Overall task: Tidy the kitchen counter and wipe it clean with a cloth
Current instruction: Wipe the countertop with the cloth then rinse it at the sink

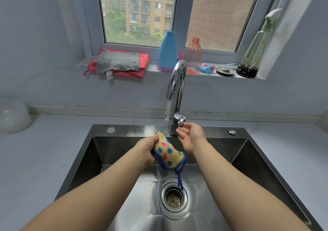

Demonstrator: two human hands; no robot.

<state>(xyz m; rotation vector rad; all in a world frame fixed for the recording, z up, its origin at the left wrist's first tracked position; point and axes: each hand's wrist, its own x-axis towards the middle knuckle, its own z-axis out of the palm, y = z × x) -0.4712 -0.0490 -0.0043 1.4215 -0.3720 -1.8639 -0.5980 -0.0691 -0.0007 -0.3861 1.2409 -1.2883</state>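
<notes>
Cloth (168, 152), soft, light and likely heavier and slippery once wet, hangs bunched over the sink (266, 159), gripped round its middle by the left hand (146, 151), while the right hand (190, 138), fingers loose, touches the tap lever (181, 120).

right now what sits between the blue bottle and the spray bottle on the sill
Head view: a clear pink bottle, a small blue-and-pink piece and a metal plug.

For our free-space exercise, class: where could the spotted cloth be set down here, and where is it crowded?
Bare counter lies between the white round object and the sink, and again right of the sink. The windowsill is crowded: folded cloths left, bottles right.
</notes>
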